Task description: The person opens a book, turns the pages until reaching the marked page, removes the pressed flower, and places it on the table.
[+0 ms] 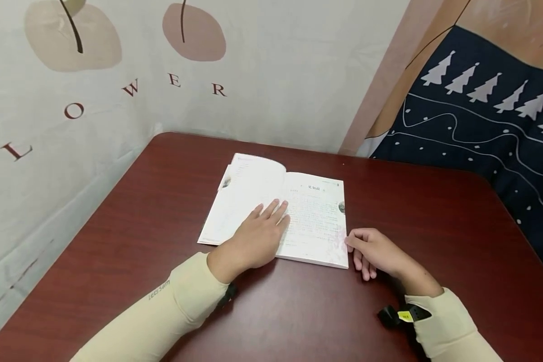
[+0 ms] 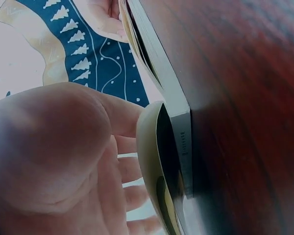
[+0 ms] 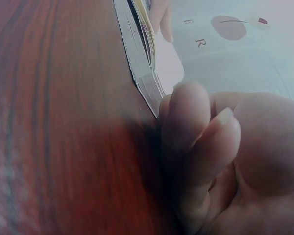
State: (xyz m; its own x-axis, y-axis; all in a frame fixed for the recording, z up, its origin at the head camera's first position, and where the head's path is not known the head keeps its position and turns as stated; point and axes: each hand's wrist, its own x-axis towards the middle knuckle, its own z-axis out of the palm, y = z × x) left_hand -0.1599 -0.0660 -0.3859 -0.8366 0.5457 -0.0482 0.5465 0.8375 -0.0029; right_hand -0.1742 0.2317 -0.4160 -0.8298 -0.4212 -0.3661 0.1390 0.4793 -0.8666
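An open book (image 1: pixel 319 213) with white printed pages lies on the table. My left hand (image 1: pixel 260 239) rests over its middle, fingers extended across the inner part of the pages. In the left wrist view, the left-hand pages (image 2: pixel 148 139) bow upward beside the palm, above the thick page block (image 2: pixel 179 117). At the book's right edge, near the lower corner, the thumb and forefinger of my right hand (image 1: pixel 375 254) come together and pinch at the page edge. Its other fingers (image 3: pixel 191 110) curl loosely below, close to the book's corner in the right wrist view.
The dark red wooden table (image 1: pixel 163 201) extends around the book. A pale printed curtain (image 1: pixel 276 90) hangs behind and to the left, and a navy cloth with white trees (image 1: pixel 479 115) hangs at the right. A black wrist strap with a yellow tag (image 1: pixel 404 315) sits by the right cuff.
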